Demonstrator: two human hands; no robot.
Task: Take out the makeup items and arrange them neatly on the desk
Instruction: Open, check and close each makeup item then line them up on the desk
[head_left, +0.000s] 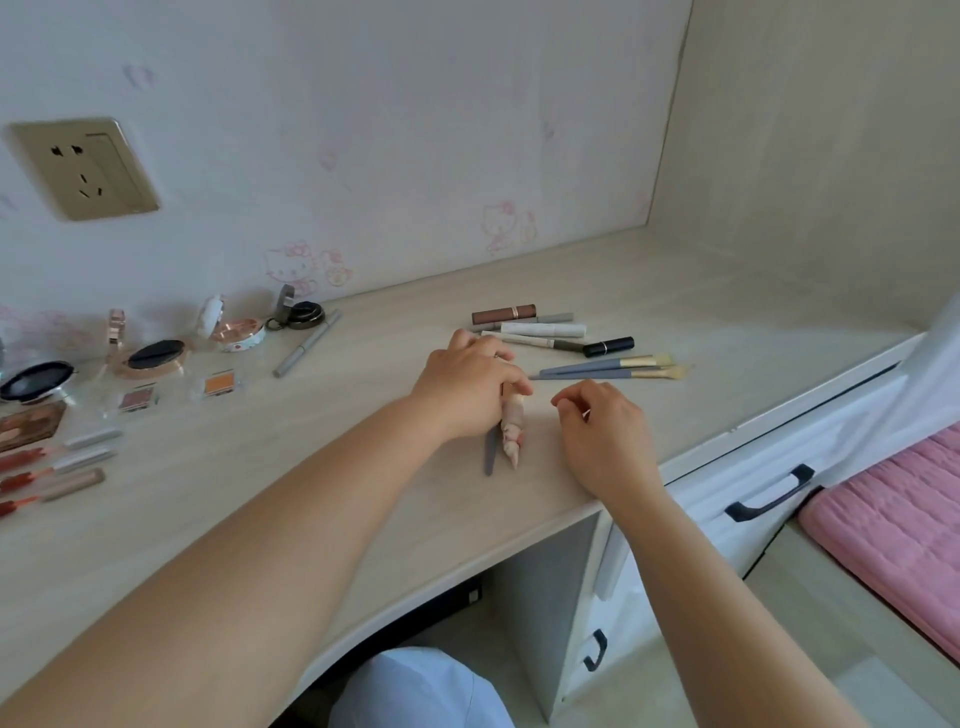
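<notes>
Left hand (470, 387), near the worktop's (675, 291) front edge, is clenched around a pale, stained brush (511, 428) and apparently a thin grey handle (491, 454) beside it. Right hand (602, 428) rests just beside, grip released, fingers loosely curled. Two blue-handled brushes (608, 368) lie behind; lipsticks and pens (540, 330) sit toward the back edge.

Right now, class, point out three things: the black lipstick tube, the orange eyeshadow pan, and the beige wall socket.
Black lipstick tube (608, 346): head view, middle of the barrel.
Orange eyeshadow pan (219, 385): head view, centre of the orange powder.
Beige wall socket (83, 167): head view, middle of the faceplate.
</notes>
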